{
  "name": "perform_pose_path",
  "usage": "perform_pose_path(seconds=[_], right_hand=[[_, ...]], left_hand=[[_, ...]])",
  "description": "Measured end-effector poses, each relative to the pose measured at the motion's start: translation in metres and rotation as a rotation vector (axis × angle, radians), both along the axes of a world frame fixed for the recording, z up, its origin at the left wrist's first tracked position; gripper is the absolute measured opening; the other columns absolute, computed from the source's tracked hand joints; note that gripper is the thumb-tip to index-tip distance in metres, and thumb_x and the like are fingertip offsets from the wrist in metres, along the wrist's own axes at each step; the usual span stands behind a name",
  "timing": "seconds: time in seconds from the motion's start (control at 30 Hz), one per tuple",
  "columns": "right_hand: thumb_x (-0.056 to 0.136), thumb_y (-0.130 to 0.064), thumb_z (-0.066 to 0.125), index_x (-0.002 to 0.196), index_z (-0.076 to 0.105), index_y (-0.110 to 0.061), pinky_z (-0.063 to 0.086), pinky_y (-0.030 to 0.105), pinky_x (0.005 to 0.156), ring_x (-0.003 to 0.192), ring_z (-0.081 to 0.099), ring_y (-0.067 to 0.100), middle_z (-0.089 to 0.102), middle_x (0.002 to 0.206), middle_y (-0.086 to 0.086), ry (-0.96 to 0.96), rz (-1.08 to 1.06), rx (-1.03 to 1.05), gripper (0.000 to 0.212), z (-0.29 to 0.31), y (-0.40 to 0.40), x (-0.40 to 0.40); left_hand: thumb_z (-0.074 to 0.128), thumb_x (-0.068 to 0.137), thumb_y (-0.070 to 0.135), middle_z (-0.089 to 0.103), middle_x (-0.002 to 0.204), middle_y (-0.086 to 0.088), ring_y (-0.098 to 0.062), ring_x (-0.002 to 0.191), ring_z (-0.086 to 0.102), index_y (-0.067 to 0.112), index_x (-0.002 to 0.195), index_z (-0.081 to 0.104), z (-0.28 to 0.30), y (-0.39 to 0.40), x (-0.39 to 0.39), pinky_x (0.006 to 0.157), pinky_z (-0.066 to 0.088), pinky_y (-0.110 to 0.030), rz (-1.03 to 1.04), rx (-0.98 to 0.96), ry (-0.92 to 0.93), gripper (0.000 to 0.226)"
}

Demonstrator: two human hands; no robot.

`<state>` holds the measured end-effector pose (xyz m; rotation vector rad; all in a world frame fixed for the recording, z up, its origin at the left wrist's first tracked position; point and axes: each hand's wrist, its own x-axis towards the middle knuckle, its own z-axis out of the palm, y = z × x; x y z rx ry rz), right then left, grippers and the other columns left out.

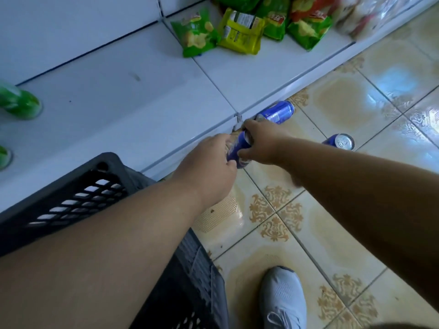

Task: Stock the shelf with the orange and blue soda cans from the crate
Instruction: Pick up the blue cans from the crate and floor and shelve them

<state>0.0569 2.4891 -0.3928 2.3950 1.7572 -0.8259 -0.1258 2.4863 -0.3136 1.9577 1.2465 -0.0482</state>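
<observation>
Both my hands close around one blue soda can [238, 150] low down at the front lip of the white shelf [133, 110]. My left hand [209, 167] grips its lower side and my right hand [259, 143] holds its top end. A second blue can [276, 112] lies on its side on the floor against the shelf base. A third blue can [339, 142] stands on the tiles behind my right forearm. The dark plastic crate [78, 186] sits under my left arm; its inside is hidden. No orange can is in view.
Green and yellow snack bags [240, 32] lie at the back right of the shelf. Green bottles [19, 102] stand at its left edge. Patterned floor tiles [356, 103] spread to the right, and my grey shoe [281, 298] is at the bottom.
</observation>
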Motion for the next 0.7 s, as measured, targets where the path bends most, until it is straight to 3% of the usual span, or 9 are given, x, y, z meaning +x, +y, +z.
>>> perform_pose_path(seconds=[0.13,0.27,0.4,0.43,0.5,0.57,0.63,0.7], right_hand=[[0.079,-0.045,0.066,0.119,0.052,-0.023,0.052,0.037,0.078,0.095,0.058,0.027,0.059,0.108,0.005,0.084,0.105,0.095,0.048,0.079,-0.009,-0.037],[0.085,-0.04,0.061,0.113,0.056,-0.018,0.054,0.038,0.076,0.094,0.06,0.027,0.063,0.104,0.006,0.253,0.087,0.207,0.035,0.176,-0.026,-0.083],[0.085,-0.039,0.064,0.097,0.06,-0.014,0.054,0.041,0.058,0.07,0.065,0.032,0.067,0.09,0.01,0.478,0.043,0.261,0.028,0.267,-0.039,-0.132],[0.085,-0.041,0.064,0.092,0.06,-0.012,0.049,0.038,0.053,0.061,0.062,0.03,0.067,0.083,0.011,0.51,0.036,0.271,0.03,0.287,-0.044,-0.145],[0.086,-0.049,0.062,0.088,0.061,-0.009,0.039,0.032,0.048,0.05,0.053,0.025,0.061,0.068,0.011,0.558,0.021,0.292,0.04,0.322,-0.055,-0.172],[0.087,-0.058,0.06,0.087,0.061,-0.009,0.035,0.029,0.046,0.046,0.048,0.022,0.055,0.059,0.008,0.64,-0.003,0.342,0.048,0.351,-0.07,-0.199],[0.089,-0.061,0.059,0.085,0.058,-0.012,0.034,0.026,0.043,0.043,0.045,0.019,0.052,0.054,0.005,0.731,-0.002,0.421,0.049,0.374,-0.086,-0.227],[0.089,-0.063,0.056,0.088,0.059,-0.009,0.038,0.028,0.044,0.047,0.049,0.018,0.055,0.056,0.004,0.749,0.027,0.487,0.054,0.392,-0.102,-0.255]], left_hand=[[0.062,0.092,0.026,0.046,0.143,0.003,-0.018,0.124,0.05,0.022,0.143,0.039,0.037,-0.012,-0.026,0.084,0.034,-0.023,0.011,0.061,0.022,0.057],[0.079,0.077,0.035,0.051,0.136,0.006,-0.015,0.118,0.056,0.029,0.137,0.04,0.085,-0.031,-0.065,0.087,0.045,-0.028,0.175,0.044,-0.106,0.072],[0.086,0.07,0.034,0.063,0.1,0.019,0.011,0.081,0.061,0.036,0.112,0.046,0.146,-0.059,-0.114,0.065,0.045,-0.006,0.405,0.123,-0.425,0.059],[0.087,0.068,0.036,0.064,0.098,0.018,0.011,0.077,0.062,0.034,0.11,0.048,0.161,-0.067,-0.126,0.065,0.047,-0.007,0.469,0.141,-0.505,0.057],[0.088,0.064,0.04,0.066,0.101,0.009,-0.002,0.08,0.068,0.032,0.107,0.052,0.186,-0.084,-0.15,0.077,0.059,-0.028,0.611,0.131,-0.697,0.057],[0.084,0.073,0.031,0.067,0.106,-0.002,-0.018,0.082,0.07,0.027,0.104,0.053,0.209,-0.102,-0.169,0.076,0.06,-0.044,0.778,0.027,-0.964,0.044],[0.073,0.083,0.03,0.067,0.109,-0.01,-0.023,0.08,0.067,0.022,0.106,0.054,0.232,-0.121,-0.187,0.066,0.059,-0.037,0.922,-0.135,-1.215,0.031],[0.07,0.083,0.042,0.07,0.11,-0.011,-0.026,0.08,0.066,0.021,0.115,0.06,0.253,-0.139,-0.202,0.055,0.054,-0.028,1.06,-0.339,-1.37,0.039]])
